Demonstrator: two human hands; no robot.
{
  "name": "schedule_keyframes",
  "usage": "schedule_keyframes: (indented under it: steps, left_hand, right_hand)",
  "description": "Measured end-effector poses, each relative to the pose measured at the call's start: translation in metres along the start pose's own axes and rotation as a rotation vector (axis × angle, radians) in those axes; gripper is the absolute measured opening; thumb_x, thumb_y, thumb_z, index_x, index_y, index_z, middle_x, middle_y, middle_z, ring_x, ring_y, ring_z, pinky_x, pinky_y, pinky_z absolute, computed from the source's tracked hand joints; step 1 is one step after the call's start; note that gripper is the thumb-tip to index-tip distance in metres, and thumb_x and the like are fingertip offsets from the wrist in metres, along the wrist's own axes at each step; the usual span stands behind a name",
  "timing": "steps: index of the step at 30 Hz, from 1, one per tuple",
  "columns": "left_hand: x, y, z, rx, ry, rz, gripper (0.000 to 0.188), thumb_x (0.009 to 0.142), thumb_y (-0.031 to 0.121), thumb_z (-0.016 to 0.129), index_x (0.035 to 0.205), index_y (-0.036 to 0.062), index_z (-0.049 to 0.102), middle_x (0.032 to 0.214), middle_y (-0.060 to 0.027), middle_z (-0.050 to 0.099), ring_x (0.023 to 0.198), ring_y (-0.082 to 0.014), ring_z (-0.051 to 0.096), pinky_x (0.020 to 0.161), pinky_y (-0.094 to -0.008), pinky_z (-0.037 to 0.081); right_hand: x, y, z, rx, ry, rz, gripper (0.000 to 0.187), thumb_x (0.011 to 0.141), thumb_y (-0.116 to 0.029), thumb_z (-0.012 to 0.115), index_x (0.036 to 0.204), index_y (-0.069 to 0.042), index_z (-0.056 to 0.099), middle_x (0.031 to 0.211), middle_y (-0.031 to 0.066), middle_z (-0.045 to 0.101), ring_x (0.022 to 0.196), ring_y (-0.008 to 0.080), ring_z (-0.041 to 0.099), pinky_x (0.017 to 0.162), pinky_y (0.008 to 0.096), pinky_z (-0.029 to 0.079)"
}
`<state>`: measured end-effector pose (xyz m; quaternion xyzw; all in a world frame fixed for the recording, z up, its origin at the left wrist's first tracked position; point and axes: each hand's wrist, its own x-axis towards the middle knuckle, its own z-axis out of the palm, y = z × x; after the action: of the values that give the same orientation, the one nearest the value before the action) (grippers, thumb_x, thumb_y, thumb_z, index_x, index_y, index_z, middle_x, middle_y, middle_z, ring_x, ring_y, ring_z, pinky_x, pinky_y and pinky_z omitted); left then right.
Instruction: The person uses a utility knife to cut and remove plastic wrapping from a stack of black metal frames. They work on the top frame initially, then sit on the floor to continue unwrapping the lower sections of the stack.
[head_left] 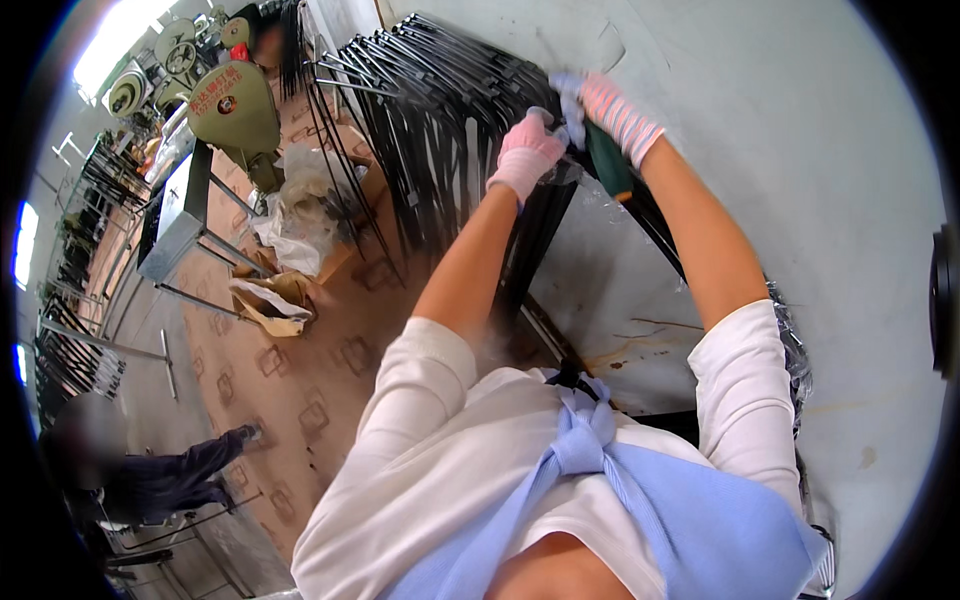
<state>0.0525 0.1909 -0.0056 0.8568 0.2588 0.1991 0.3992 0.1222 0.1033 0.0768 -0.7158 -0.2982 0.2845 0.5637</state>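
Note:
A dense row of black metal tube frames [440,80] leans against the pale wall, its right end under my hands. My left hand [528,152], in a pink glove, is closed at that end, its fingers curled over a black tube and partly hidden. Just right of it, my right hand [612,108] wears a striped glove with bluish fingertips, slightly blurred. A dark green tool handle [606,160] with an orange tip hangs below the right palm, with the fingers closed around it. Its working end is hidden. Clear plastic film [563,172] shows below the left hand.
Left of the frames, plastic bags [305,200] fill a cardboard box on the patterned floor covering, near an open paper sack [272,302]. A metal table [180,215] and a green machine [235,110] stand further left. Another person [160,480] is at the lower left.

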Motion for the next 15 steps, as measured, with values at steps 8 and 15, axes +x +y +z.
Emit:
schedule_keyframes:
  steps: [8, 15]
  left_hand:
    - [-0.003, -0.028, -0.023, -0.755, 0.0, -0.059, 0.03, 0.08, 0.029, 0.053, 0.091, 0.0037, 0.062, 0.081, -0.0113, 0.064, 0.079, -0.0254, 0.061, 0.076, -0.0332, 0.048]
    - [-0.078, 0.017, -0.061, -1.831, -0.288, 0.013, 0.055, 0.089, 0.042, 0.037, 0.12, -0.0038, 0.043, 0.121, -0.019, 0.048, 0.111, -0.0309, 0.045, 0.099, -0.0418, 0.031]
  right_hand:
    - [-0.039, -0.074, 0.002, -0.381, -0.081, -0.253, 0.025, 0.08, -0.029, 0.059, 0.074, -0.006, 0.049, 0.055, 0.0084, 0.052, 0.048, 0.0206, 0.054, 0.045, 0.0326, 0.044]
    - [-0.073, -0.01, 0.027, -0.001, -0.06, -0.168, 0.031, 0.079, -0.025, 0.065, 0.094, 0.001, 0.059, 0.051, 0.0064, 0.052, 0.04, 0.0189, 0.051, 0.043, 0.0307, 0.043]
